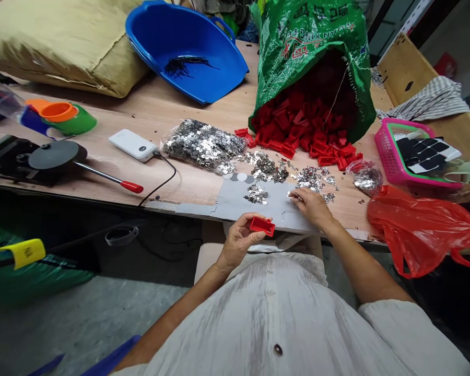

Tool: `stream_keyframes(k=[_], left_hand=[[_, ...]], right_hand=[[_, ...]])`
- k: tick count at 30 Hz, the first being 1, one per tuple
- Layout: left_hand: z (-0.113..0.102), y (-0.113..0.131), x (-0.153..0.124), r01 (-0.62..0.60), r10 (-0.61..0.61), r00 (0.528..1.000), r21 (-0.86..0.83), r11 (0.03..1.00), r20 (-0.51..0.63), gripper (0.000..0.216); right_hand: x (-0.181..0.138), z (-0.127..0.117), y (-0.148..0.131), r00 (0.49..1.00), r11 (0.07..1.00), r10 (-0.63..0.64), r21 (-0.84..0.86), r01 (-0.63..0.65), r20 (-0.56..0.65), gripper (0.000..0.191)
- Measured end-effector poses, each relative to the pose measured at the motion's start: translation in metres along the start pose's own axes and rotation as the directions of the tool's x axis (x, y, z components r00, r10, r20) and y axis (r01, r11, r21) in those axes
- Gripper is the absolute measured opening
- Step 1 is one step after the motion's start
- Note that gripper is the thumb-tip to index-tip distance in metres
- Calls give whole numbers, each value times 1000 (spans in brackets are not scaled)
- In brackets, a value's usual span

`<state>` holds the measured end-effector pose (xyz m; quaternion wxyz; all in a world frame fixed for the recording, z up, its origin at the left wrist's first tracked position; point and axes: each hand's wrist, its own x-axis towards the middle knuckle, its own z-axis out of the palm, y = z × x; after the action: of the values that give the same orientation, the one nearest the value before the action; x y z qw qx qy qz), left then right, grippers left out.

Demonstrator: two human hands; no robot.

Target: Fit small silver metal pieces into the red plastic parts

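View: head camera, looking down over a wooden worktable (pixel 160 112).
Left hand (pixel 238 240): at 6 o'clock, just short of the table's near edge. Thumb and fingers grip 1 small red rectangular plastic clip (pixel 262 225).
Right hand (pixel 313 206): at 1 o'clock from the left hand, palm down on a grey cardboard sheet (pixel 231 203). Its fingertips are bent onto loose silver metal bits (pixel 309 178); I cannot tell whether they pinch one.
Writing: 1 green woven sack (pixel 309 31) at 12 o'clock bears red print, upside down and not surely readable. The marks on 1 yellow tag (pixel 23 252) at 9 o'clock are too small to read.
Counts: 1 heap of red clips (pixel 305 133) spilling from the sack, too many to count; 2 clear bags of silver bits (pixel 203 143); 1 blue plastic basin (pixel 188 42), perhaps 2 stacked; 1 white power bank (pixel 133 144); 1 pink basket (pixel 391 162); 1 red plastic bag (pixel 423 230).
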<state>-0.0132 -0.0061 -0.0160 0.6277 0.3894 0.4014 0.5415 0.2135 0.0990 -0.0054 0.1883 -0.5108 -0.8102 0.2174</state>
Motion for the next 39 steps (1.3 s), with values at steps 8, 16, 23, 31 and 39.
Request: stream_keyframes(k=[8,16,23,31,39], left_hand=[[4,1,1,52,-59,995,-81,995,-82,39],[7,8,8,107,-131,987,-231,967,-90,48],[16,11,14,113,-143,986,-299,948,-81,50],[20,15,14,130,-151,988,-338,932,-37,50],[19,20,14,112,-122,992,-233,966,-29,47]], right_hand=[[29,0,11,991,974,-29,-221,57,128,12],[21,-7,1,999,981,-49,188,53,-24,8],[-12,-4,-42,998,881,-65,469,60,-6,10],[-23,6,-61,977,810,-196,547,211,-87,11],[-22,3,-52,937,772,-348,575,271,26,10]])
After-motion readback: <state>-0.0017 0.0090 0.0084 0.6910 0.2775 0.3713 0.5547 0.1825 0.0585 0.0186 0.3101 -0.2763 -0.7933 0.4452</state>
